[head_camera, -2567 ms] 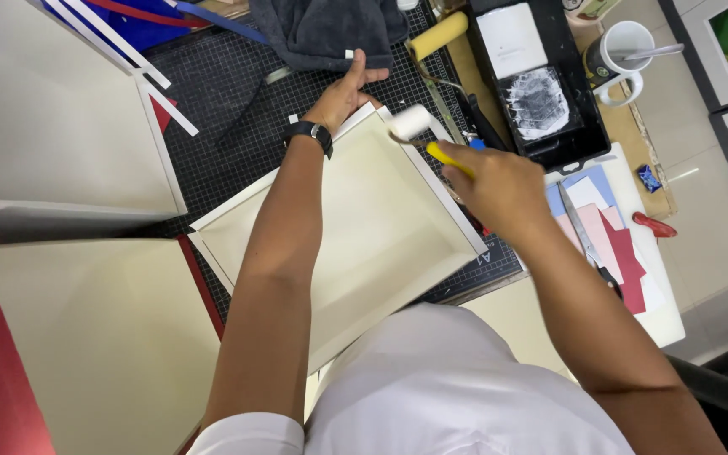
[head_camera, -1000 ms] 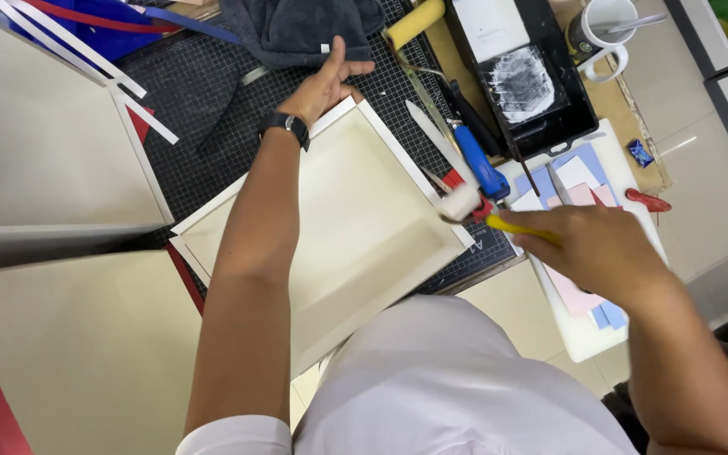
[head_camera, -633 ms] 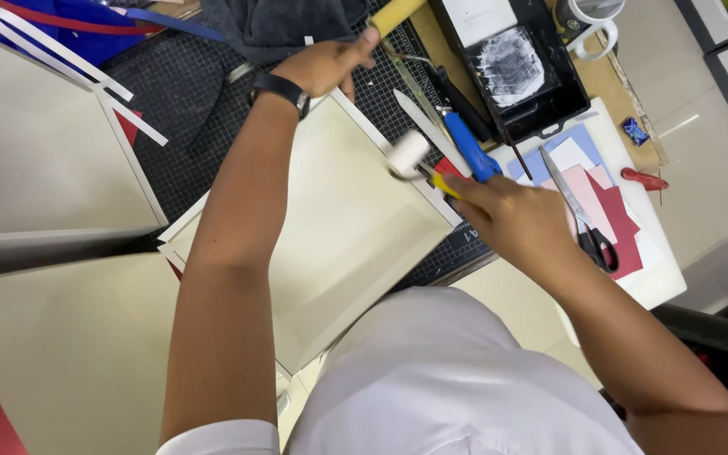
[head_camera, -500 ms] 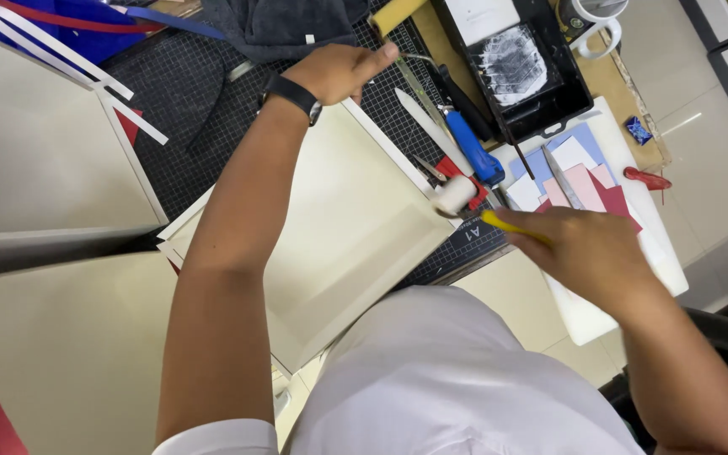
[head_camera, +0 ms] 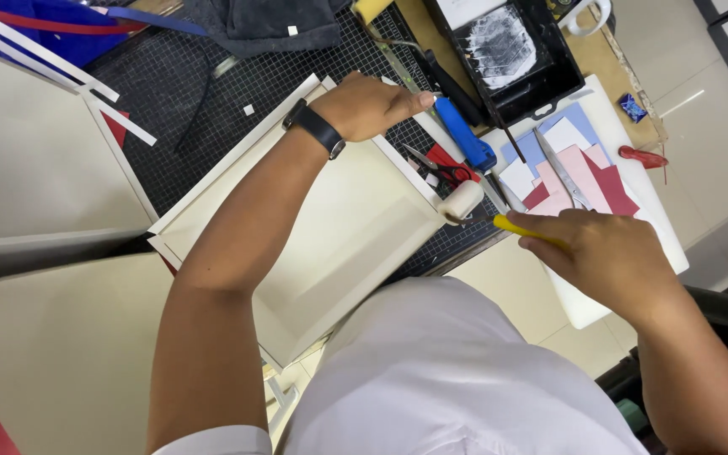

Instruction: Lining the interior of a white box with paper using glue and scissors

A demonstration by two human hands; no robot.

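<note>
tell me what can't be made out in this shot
Head view only:
- Cream board: near edge hidden by the white shirt, middle crossed by the left forearm.
- Roller: handle mostly inside the right hand.
- Black tray: far end cut off by the top edge.

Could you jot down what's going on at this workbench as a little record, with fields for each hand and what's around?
Left hand: left hand pressed flat on the far edge of the cream board
Right hand: right hand gripping the yellow-handled roller
Roller position: at the board's right edge
Surface: black grid cutting mat
Nearby: black paint tray, scissors, blue-handled tool, coloured paper pieces
Wrist: dark watch
</note>
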